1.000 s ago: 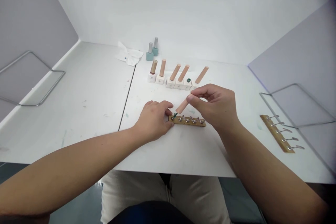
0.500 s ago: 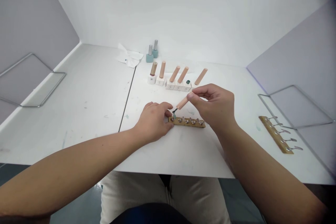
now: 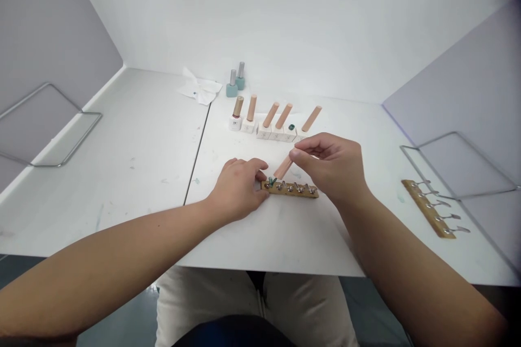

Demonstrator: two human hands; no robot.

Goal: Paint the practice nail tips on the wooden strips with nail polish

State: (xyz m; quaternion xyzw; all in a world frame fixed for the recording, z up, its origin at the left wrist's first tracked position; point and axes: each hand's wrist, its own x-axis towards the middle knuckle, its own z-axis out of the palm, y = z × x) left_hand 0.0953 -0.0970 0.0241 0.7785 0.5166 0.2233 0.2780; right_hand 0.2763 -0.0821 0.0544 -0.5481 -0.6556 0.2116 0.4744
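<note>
Honestly, this looks fiddly. Left hand (image 3: 238, 187) is clamped on the left end of the strip (image 3: 293, 190), which lies flat on the worktop (image 3: 285, 238). Right hand (image 3: 331, 165) is pinched on the brush (image 3: 284, 167), its green tip down at the strip's left end. The left fingertips sit just beside that wet tip, so I reckon one wobble smears green onto skin or wood. Ease the left grip and the strip could skid.

Head-worn view, downward over table (image 3: 134, 135)
</note>
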